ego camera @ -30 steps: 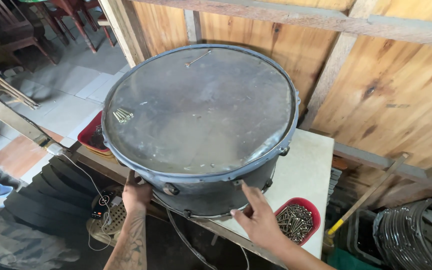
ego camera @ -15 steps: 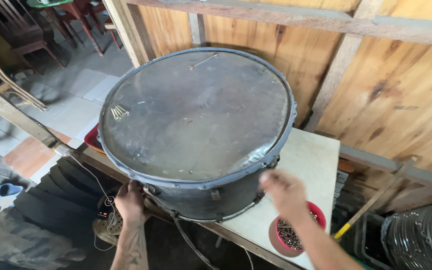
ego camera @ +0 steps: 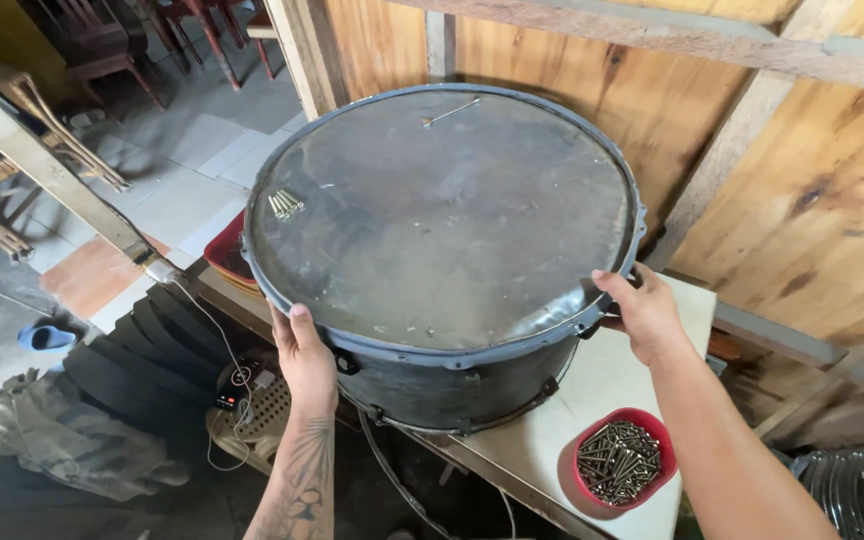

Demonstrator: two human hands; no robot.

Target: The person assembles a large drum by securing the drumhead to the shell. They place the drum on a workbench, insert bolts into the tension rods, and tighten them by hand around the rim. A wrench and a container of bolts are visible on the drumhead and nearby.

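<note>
i see left hand [ego camera: 304, 360] and right hand [ego camera: 642, 312] fingers clamped on the drum [ego camera: 442, 250] rim; right hand has moved up from the near side.

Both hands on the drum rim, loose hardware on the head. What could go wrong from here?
1. The small pile of loose screws and the thin metal rod lie unsecured on the large grey drum; a tilt would likely send them sliding off.
2. The drum looks to overhang the white table edge beside the left hand; it might tip.
3. The red bowl of screws sits under the right hand; easily knocked.
</note>
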